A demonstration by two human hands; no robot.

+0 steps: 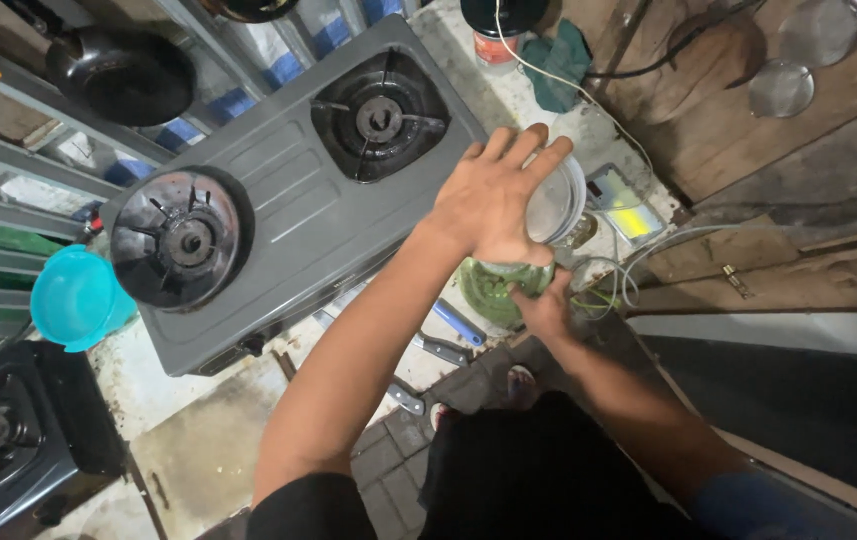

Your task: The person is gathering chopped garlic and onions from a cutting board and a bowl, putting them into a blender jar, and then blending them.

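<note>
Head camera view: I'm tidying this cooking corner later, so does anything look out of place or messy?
Metal pliers with blue handles lie on the stained counter beside the grey two-burner gas stove, an odd place for tools. Thin white cables trail loosely across the counter past the left hand.

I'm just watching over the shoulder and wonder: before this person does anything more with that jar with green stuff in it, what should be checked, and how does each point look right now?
1. Left hand on the clear lid of the jar: ok, fingers spread over it.
2. Right hand steadying the jar of green contents low down: ok.
3. Lid fully seated: cannot tell, the hand covers it.
4. Burners of the grey two-burner stove beside it unlit: ok, no flame seen.
5. White cable clear of the jar: not ok, it runs close behind the hands.
6. Firm footing under the jar: cannot tell, hidden.
</note>
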